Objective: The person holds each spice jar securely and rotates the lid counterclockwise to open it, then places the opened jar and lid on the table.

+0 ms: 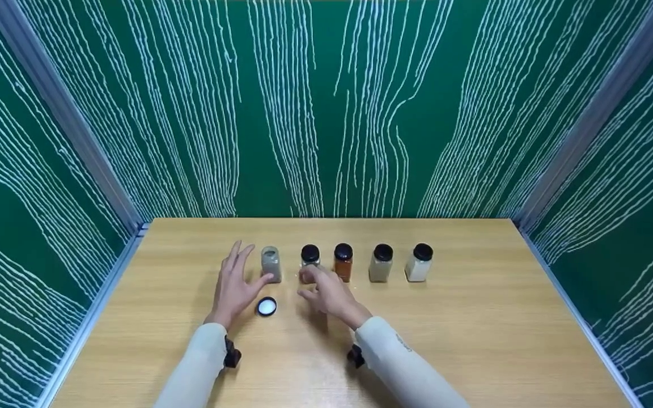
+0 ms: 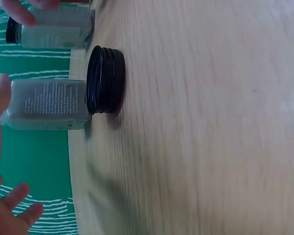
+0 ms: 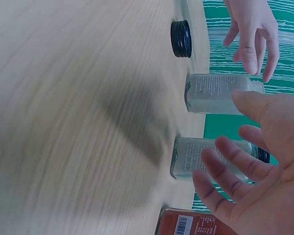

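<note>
An uncapped clear glass jar [image 1: 270,266] stands upright at the left end of a row. Its black screw lid [image 1: 267,306] lies in front of it, white inner side up. My left hand [image 1: 236,289] is at the jar's left with fingers spread, the thumb overlapping its lower part in the head view. Over the table before the second jar [image 3: 188,154], which has a black cap, my right hand [image 1: 329,292] hovers with loosely bent fingers and grips nothing. In the right wrist view, its thumb overlaps the uncapped jar near the neck.
Farther right along the row stand capped jars: one with red-brown contents [image 1: 343,267], a grey-green one [image 1: 381,267] and a white one [image 1: 419,267]. The wooden table [image 1: 474,334] meets green walls [image 1: 326,187] with white wavy lines at its back and sides.
</note>
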Demonstrator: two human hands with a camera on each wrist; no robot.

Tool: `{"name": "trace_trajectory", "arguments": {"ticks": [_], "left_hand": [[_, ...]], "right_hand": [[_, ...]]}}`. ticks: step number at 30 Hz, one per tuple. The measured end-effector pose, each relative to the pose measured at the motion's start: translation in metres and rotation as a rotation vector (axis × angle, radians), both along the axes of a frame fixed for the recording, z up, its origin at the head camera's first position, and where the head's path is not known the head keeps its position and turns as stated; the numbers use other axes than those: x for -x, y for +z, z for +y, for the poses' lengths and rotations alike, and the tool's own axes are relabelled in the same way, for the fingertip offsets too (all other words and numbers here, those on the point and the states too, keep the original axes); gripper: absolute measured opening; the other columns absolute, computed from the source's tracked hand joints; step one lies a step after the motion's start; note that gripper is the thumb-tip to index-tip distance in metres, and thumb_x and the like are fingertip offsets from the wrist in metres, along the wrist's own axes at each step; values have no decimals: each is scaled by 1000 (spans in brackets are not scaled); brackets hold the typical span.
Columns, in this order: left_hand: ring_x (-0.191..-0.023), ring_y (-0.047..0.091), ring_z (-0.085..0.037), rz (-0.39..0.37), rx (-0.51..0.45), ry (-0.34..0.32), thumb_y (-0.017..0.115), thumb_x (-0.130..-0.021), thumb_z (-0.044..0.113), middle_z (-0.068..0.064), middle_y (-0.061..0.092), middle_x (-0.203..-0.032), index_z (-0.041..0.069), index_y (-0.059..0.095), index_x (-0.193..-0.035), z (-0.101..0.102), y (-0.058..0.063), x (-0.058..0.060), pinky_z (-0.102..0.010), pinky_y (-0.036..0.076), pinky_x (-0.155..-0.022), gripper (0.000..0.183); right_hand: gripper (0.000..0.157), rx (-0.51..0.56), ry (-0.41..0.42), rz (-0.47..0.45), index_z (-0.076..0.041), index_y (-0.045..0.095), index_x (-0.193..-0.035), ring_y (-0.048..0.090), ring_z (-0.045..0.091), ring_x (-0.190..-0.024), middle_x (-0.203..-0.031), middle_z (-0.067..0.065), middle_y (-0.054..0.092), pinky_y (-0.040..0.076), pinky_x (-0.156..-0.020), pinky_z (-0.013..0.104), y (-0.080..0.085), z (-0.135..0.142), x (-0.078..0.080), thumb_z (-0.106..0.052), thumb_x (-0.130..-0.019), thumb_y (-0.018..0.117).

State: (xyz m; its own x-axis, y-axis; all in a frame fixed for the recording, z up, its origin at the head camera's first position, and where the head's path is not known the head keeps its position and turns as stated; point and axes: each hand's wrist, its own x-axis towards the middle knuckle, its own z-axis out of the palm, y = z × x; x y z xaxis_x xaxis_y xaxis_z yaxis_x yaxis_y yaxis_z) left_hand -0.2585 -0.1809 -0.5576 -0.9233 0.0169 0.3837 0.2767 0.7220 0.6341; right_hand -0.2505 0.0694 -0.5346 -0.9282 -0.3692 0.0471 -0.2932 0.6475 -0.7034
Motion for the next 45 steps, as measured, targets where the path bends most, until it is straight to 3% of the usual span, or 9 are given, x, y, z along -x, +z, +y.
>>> {"name": "trace_trajectory", "arguments": {"ticks": [4,11,17,27,35,45], "left_hand": [[-148,32,-37,14,6,-3,80,-86,51,-9,21,-169,19,45,-154,4,1,-5,-62,31,-115,83],[-146,38,-37,50,1,-24,83,-85,44,-7,20,-170,22,44,-155,11,7,-14,-60,35,-113,83],[-147,36,-37,115,17,-41,83,-85,44,-10,21,-169,22,44,-154,16,10,-21,-61,35,-113,82],[-146,38,-36,169,-10,-32,86,-84,35,-11,29,-166,16,50,-151,22,7,-27,-60,38,-111,78],[-145,42,-31,193,-13,-54,83,-87,34,-8,38,-162,14,52,-148,32,8,-29,-52,41,-111,71],[-134,55,-31,227,-104,-144,85,-86,18,-12,59,-145,9,59,-141,49,7,-28,-47,44,-109,62]], "right_hand": [[37,-6,-20,61,-21,63,-131,66,23,-113,-124,4,66,56,-92,39,0,4,-1,-25,-96,74],[37,-10,-92,223,-18,64,-129,64,15,-99,-115,-1,66,56,-82,32,4,10,-4,-28,-95,74],[44,-18,-171,332,-15,61,-135,68,25,-92,-118,7,65,55,-73,33,4,16,-4,-29,-95,74],[44,8,-213,392,-15,61,-135,67,26,-91,-118,5,63,54,-68,32,3,19,-2,-28,-96,73],[46,32,-241,444,-9,61,-136,69,23,-95,-124,9,65,57,-76,38,4,19,-2,-25,-95,74],[49,57,-229,438,-1,59,-138,72,32,-105,-134,21,64,57,-90,46,5,18,-1,-20,-96,73]]}}
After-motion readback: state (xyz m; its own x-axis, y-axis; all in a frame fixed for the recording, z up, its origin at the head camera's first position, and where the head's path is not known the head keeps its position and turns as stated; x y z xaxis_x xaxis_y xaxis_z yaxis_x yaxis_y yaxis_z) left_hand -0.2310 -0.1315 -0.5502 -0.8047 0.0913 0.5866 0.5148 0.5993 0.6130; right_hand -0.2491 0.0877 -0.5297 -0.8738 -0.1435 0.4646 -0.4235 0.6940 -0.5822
